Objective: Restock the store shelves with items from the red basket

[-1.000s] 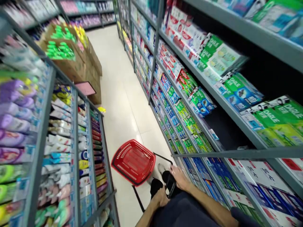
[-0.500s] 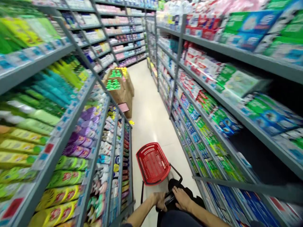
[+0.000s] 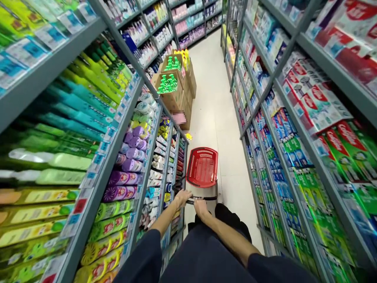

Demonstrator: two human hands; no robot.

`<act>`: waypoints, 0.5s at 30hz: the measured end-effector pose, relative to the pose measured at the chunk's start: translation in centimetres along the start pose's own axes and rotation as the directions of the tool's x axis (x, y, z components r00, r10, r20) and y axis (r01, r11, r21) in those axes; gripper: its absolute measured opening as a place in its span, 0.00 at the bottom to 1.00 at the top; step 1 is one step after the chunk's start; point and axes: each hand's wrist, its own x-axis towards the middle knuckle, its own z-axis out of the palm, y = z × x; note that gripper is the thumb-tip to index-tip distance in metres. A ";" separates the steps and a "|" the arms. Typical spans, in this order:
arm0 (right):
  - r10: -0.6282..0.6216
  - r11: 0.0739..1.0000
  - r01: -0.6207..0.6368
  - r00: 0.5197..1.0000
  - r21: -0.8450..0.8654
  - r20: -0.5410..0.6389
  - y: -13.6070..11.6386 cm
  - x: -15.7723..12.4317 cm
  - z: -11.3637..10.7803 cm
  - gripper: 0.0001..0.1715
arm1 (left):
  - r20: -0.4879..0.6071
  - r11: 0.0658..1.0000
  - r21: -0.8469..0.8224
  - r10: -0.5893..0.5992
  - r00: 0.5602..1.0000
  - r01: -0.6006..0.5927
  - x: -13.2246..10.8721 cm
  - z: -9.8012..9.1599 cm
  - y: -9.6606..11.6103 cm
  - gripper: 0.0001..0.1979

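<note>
My left hand (image 3: 182, 198) and my right hand (image 3: 201, 208) reach forward close together, both closed around a thin black handle (image 3: 192, 201). That handle belongs to a red plastic shopping basket (image 3: 204, 149), which stands on the floor just ahead of my hands. I can see no goods inside the basket. Part of the handle is hidden by my fingers, so I cannot tell whether a dark phone seen earlier is still among them. Dark sleeves cover both my upper arms.
Tall grey shelves line both sides of a narrow aisle: bottles and pouches on the left (image 3: 100, 157), toothpaste boxes on the right (image 3: 318, 102). Stacked cardboard cartons (image 3: 173, 86) stand ahead on the tiled floor (image 3: 215, 106), with a small yellow item (image 3: 188, 136) beside them.
The view has swung, bringing the aisle's far end higher and more central. The basket now sits further ahead and appears straighter. My hands have come closer together on the handle.
</note>
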 end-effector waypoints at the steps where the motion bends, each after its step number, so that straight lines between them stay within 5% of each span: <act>1: 0.030 0.999 -0.030 1.000 -0.014 0.010 0.2 1.9 -1.7 0.23 | -0.040 1.000 -0.001 -0.014 0.999 0.014 0.6 -2.1 -0.9 0.33; 6: 0.096 0.994 -0.095 0.995 -0.056 0.004 3.9 10.9 -10.7 0.22 | -0.208 0.991 -0.034 -0.137 0.969 0.132 5.9 -11.3 -4.4 0.26; 15: 0.271 0.958 -0.274 0.962 -0.082 -0.045 11.3 19.9 -23.5 0.25 | -0.252 0.997 -0.082 -0.009 0.968 -0.012 18.0 -23.7 -5.7 0.18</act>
